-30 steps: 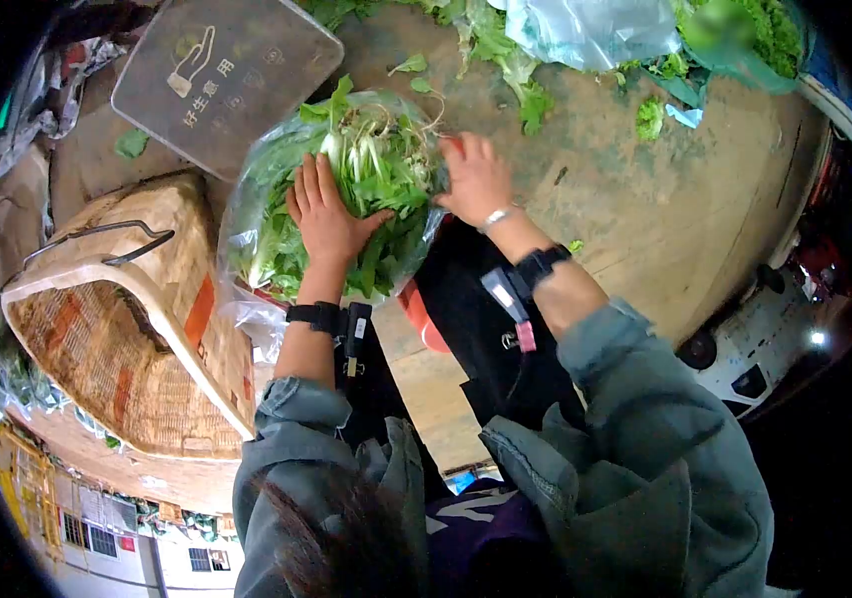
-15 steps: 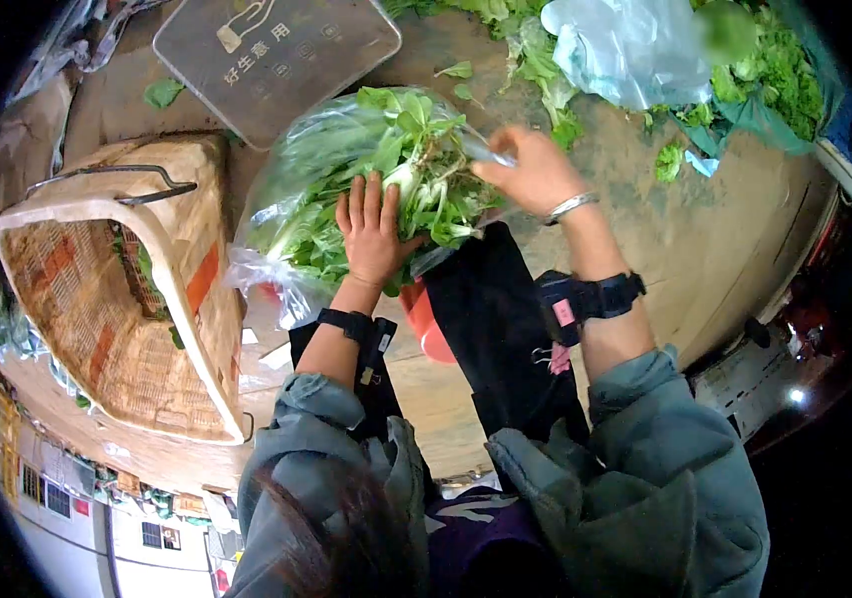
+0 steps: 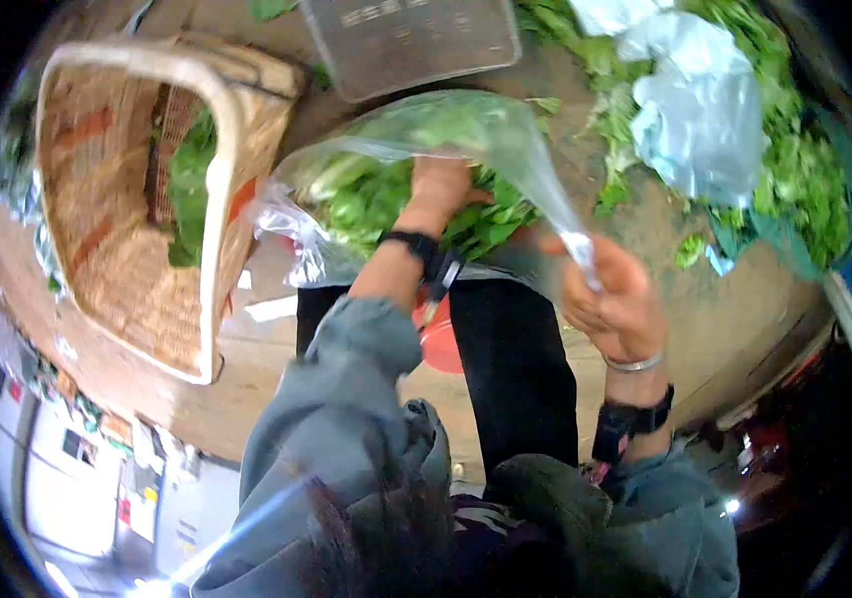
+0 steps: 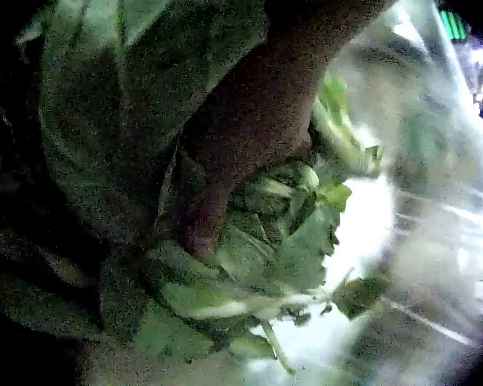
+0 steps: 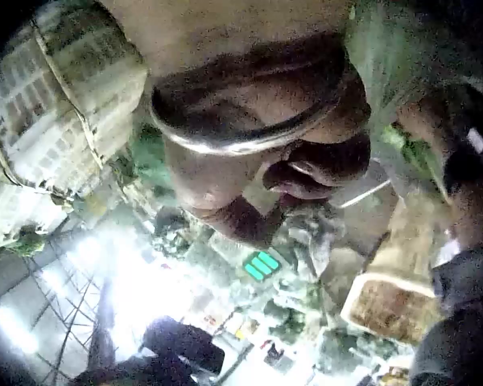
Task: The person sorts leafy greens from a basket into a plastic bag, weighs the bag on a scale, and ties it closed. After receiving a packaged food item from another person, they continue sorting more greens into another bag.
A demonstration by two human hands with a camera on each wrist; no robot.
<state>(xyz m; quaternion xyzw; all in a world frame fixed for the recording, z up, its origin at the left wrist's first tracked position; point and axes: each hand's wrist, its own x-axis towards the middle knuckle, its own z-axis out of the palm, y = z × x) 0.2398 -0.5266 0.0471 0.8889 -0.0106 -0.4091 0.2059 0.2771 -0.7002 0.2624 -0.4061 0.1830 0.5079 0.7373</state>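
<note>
Leafy greens with pale stems [image 3: 376, 204] lie in a clear plastic bag [image 3: 506, 125] on the wooden tabletop in the head view. My left hand [image 3: 441, 184] reaches into the bag's mouth and rests on the greens, thumb out to the right; its other fingers are hidden under plastic. In the left wrist view, a digit of the left hand [image 4: 249, 112] presses down among leaves and stems [image 4: 249, 297]. My right hand [image 3: 613, 304] grips the bag's edge, stretching it up and to the right. The right wrist view shows that hand [image 5: 225, 181] with curled fingers.
A woven basket [image 3: 217, 174] lies on its side at left, green leaves inside. A metal scale plate [image 3: 416, 55] sits beyond the bag. Loose greens [image 3: 785, 204] and a pale blue plastic bag [image 3: 700, 125] are at right. Something red [image 3: 443, 344] shows below the bag.
My right hand has pulled the bag's edge toward me and right, lifting plastic over the greens. My left hand, earlier flat on top of the greens, is now partly covered by the bag.
</note>
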